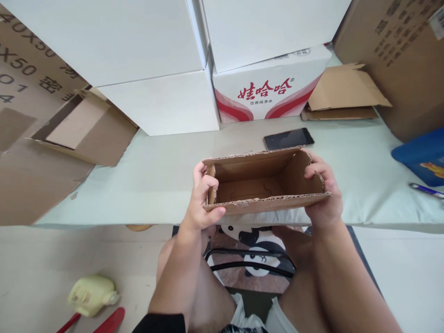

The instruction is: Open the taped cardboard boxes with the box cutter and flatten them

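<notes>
Between my two hands is an open-topped cardboard box (274, 203), long and narrow, with rough torn upper edges. Its inside shows bare brown cardboard. My left hand (203, 199) grips the left end, fingers hooked over the rim and thumb along the near side. At the right end, my right hand (324, 189) curls its fingers over the short wall, and its thumb is hidden behind the box. The box is at the near edge of the table with the pale green cloth (159, 185). A dark smartphone (289, 139) lies just behind it.
White cartons (166, 101) and a red-and-white water carton (267, 92) stand at the back. Another open cardboard box (86, 125) sits left, flattened cardboard (347, 92) right. A blue container (421, 155) and a pen (426, 189) lie far right. A yellow bottle (92, 294) is on the floor.
</notes>
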{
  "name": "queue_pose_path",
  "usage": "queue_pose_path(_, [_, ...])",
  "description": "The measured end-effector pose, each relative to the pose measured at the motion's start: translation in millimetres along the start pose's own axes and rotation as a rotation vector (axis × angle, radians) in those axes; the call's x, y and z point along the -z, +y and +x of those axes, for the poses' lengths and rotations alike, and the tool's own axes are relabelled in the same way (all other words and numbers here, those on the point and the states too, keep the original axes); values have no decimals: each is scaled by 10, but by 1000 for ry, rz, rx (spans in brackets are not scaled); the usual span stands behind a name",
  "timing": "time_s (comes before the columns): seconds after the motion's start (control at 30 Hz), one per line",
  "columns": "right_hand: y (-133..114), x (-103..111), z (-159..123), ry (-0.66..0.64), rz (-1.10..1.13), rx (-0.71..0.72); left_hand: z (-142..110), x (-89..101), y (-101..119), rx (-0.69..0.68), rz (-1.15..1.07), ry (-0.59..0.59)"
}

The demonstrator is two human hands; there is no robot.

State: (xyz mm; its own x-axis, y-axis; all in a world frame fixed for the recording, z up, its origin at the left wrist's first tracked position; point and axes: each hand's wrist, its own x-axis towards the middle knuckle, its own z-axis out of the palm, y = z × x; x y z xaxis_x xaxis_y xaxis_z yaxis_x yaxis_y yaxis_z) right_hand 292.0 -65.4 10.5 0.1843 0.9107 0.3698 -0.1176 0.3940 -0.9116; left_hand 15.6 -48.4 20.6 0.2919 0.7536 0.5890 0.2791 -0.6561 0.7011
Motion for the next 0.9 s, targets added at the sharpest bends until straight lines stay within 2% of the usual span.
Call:
queue_pose_path(0.23, [2, 15, -10, 7, -37, 18, 6, -32, -22, 44, -46, 44])
queue_pose_path(0.4, [14, 24, -14, -5, -67, 44, 12, -28, -18, 21, -34, 74])
queue_pose_path(0.7, [9, 11, -19, 2, -45, 66, 13, -30, -17, -39, -43, 70])
queue_pose_path(0.9, [3, 5, -21, 4, -36, 58, -1, -27, -27, -8, -16, 76])
